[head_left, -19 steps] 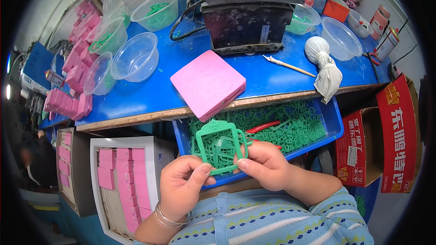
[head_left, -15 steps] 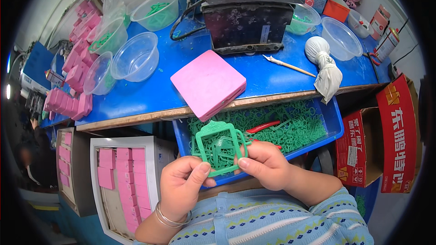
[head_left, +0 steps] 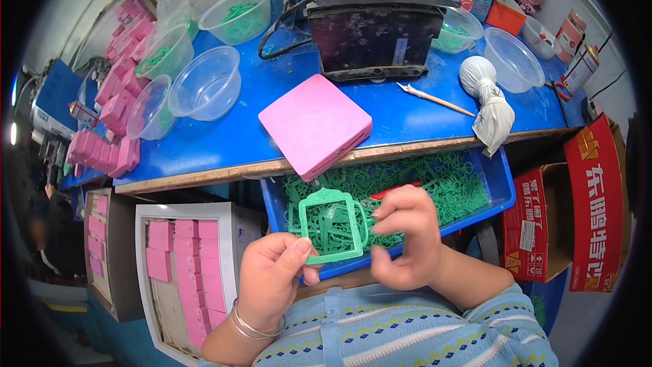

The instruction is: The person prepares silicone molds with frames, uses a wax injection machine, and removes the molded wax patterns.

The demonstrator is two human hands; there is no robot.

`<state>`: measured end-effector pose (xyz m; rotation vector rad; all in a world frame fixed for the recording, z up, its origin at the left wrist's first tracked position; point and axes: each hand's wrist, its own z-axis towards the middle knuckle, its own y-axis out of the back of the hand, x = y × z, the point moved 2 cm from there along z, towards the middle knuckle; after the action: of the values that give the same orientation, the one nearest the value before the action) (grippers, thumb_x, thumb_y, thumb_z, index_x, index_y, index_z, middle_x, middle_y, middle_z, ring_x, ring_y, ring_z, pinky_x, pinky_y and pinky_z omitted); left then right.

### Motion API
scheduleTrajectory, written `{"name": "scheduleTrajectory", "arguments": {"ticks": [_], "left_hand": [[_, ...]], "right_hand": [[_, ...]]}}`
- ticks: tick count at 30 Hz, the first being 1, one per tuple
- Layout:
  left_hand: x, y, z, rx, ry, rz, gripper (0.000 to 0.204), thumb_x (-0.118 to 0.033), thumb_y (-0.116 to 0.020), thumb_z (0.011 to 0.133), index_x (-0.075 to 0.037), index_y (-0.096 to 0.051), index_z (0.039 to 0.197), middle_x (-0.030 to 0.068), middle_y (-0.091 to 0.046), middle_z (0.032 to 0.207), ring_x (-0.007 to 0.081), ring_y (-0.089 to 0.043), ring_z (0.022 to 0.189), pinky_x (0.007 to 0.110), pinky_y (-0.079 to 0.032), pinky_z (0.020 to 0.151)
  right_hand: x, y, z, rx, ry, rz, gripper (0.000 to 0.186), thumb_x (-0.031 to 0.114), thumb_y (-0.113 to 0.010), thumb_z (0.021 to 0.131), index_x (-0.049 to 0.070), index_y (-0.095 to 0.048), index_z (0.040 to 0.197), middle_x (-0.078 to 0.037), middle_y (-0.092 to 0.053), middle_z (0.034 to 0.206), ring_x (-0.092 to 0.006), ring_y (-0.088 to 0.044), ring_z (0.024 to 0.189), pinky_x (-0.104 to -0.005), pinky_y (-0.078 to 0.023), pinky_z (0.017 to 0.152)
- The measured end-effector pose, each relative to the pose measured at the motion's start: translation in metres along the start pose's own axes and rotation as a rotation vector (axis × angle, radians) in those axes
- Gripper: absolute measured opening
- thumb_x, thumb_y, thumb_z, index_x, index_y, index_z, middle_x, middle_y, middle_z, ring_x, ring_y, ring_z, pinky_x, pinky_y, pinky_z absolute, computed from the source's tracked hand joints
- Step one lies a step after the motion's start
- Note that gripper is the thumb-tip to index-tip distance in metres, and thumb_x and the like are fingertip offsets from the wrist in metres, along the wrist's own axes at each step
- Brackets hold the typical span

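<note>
Pinched by its lower left corner, a flat green frame (head_left: 303,226) is in my left hand (head_left: 275,273). It is roughly rectangular, with a stepped top, an open middle and a thin curved strand along its right side. My right hand (head_left: 407,238) is just right of the frame, apart from it, its fingers curved and parted from the thumb with nothing seen between them. Below both hands is a blue bin (head_left: 502,178) holding many small green pieces (head_left: 445,194). Red-handled pliers or cutters (head_left: 392,191) lie among them, partly hidden behind my right hand.
A pink block (head_left: 316,124) rests at the table's (head_left: 224,146) front edge. Behind it stands a dark machine (head_left: 377,39). Clear bowls (head_left: 206,85), a brush (head_left: 435,98) and a tied white cloth bundle (head_left: 486,95) lie around. Pink blocks fill a drawer (head_left: 229,245); a red carton (head_left: 533,221) stands right.
My right hand has let go of the frame's right side and lifted away to the right, its fingers parting. My left hand still holds the frame in nearly the same place.
</note>
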<state>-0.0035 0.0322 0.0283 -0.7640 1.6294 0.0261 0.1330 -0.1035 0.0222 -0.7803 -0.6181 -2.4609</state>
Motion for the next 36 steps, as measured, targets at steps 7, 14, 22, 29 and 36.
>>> {"name": "scheduleTrajectory", "arguments": {"ticks": [7, 14, 22, 29, 36], "left_hand": [[0.005, 0.004, 0.000, 0.011, 0.031, -0.051, 0.018, -0.014, -0.057, 0.086, 0.001, -0.058, 0.076, 0.0078, -0.057, 0.067, 0.0107, -0.051, 0.056, 0.021, -0.043, 0.055], [-0.008, -0.016, 0.001, -0.041, -0.337, 0.147, 0.007, 0.000, -0.065, 0.076, 0.001, -0.060, 0.081, 0.0062, -0.054, 0.083, 0.0095, -0.048, 0.071, 0.020, -0.040, 0.065], [-0.006, -0.008, 0.001, 0.096, -0.313, 0.397, 0.016, 0.000, -0.062, 0.079, 0.003, -0.065, 0.095, 0.0084, -0.058, 0.085, 0.0105, -0.054, 0.073, 0.020, -0.043, 0.062], [-0.007, -0.007, 0.000, 0.077, -0.056, 0.197, 0.016, -0.007, -0.055, 0.086, 0.006, -0.064, 0.087, 0.0095, -0.060, 0.075, 0.0110, -0.055, 0.065, 0.022, -0.045, 0.057], [-0.006, -0.009, -0.001, 0.035, -0.009, 0.250, 0.021, -0.010, -0.053, 0.087, 0.007, -0.064, 0.083, 0.0100, -0.061, 0.071, 0.0109, -0.054, 0.060, 0.022, -0.044, 0.055]], "right_hand": [[0.004, -0.001, 0.006, 0.199, 0.161, -0.125, 0.024, 0.008, -0.068, 0.065, 0.006, -0.061, 0.089, -0.005, -0.058, 0.086, -0.0224, -0.055, 0.078, -0.0346, -0.042, 0.065], [0.001, -0.001, 0.007, 0.242, -0.170, 0.231, 0.014, 0.007, -0.066, 0.072, 0.003, -0.062, 0.085, -0.009, -0.059, 0.071, -0.0237, -0.055, 0.062, -0.0332, -0.041, 0.056], [0.003, -0.002, 0.006, 0.275, -0.226, 0.261, 0.013, 0.008, -0.066, 0.074, 0.002, -0.062, 0.084, -0.007, -0.058, 0.066, -0.0203, -0.053, 0.056, -0.0319, -0.040, 0.051], [-0.001, 0.000, 0.001, 0.268, -0.511, 0.469, 0.012, 0.011, -0.060, 0.083, 0.001, -0.062, 0.078, -0.006, -0.059, 0.064, -0.0128, -0.054, 0.054, -0.0262, -0.040, 0.049], [-0.001, -0.005, -0.002, 0.353, -0.706, 0.670, 0.022, 0.016, -0.056, 0.088, 0.001, -0.059, 0.073, -0.001, -0.055, 0.058, -0.0045, -0.049, 0.053, -0.0210, -0.038, 0.047]]}}
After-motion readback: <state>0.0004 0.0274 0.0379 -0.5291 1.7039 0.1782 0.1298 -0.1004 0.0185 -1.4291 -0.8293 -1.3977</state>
